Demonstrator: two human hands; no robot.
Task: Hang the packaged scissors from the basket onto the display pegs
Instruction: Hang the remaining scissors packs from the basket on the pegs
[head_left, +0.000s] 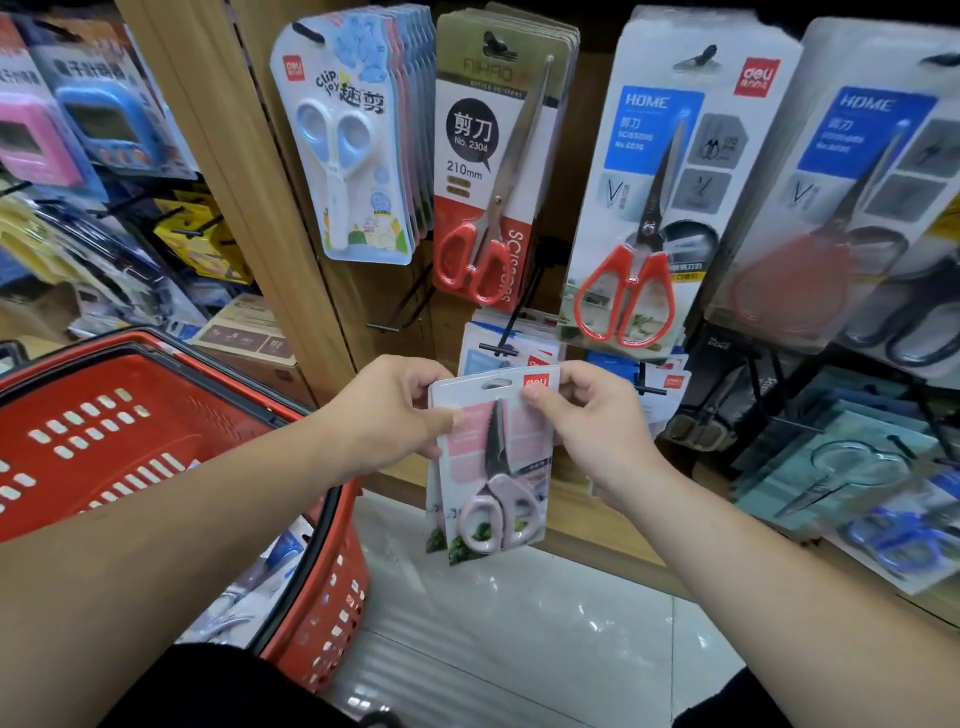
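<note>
Hands — left hand (395, 410) and right hand (587, 415) — pinch the pink scissors pack (491, 467) by its upper corners; light, stiff card, slot clear between both grips.

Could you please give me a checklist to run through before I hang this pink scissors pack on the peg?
1. Grip: left hand and right hand pinch the white card pack of pink-handled scissors: ok.
2. Its oval hang hole uncovered by fingers: ok.
3. Hole level with the black wire peg tip: not ok, pack sits below it.
4. Only one pack held: cannot tell, a second card edge shows behind.
5. Room on peg: cannot tell.
</note>
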